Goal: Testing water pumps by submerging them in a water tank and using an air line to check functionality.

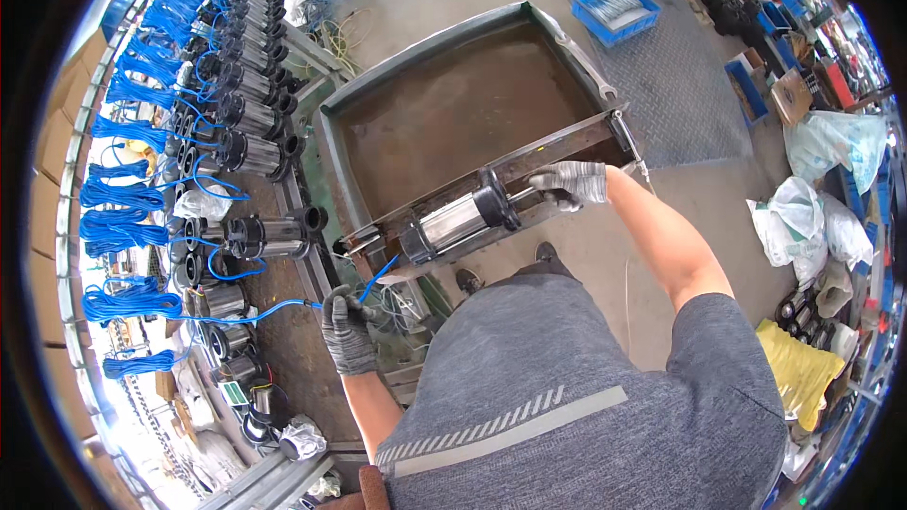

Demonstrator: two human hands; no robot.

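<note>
A silver cylindrical pump (453,225) with black end caps lies across the near edge beam of a water tank. My right hand (573,184), in a grey work glove, is closed around a short metal rod (522,195) at the pump's right end. A blue cable (381,279) leaves the pump's left end and runs to my gloved left hand (346,332), whose fingers are closed on it. Past that hand, the cable continues left to a blue coil (132,300) at the bench's edge.
The tank (444,113) holds brownish water. On the left bench stand several similar pumps (269,236) with blue coils. A blue crate (616,11) sits on a metal plate floor (666,94). White plastic bags (794,222) and a yellow sack (798,373) lie at the right.
</note>
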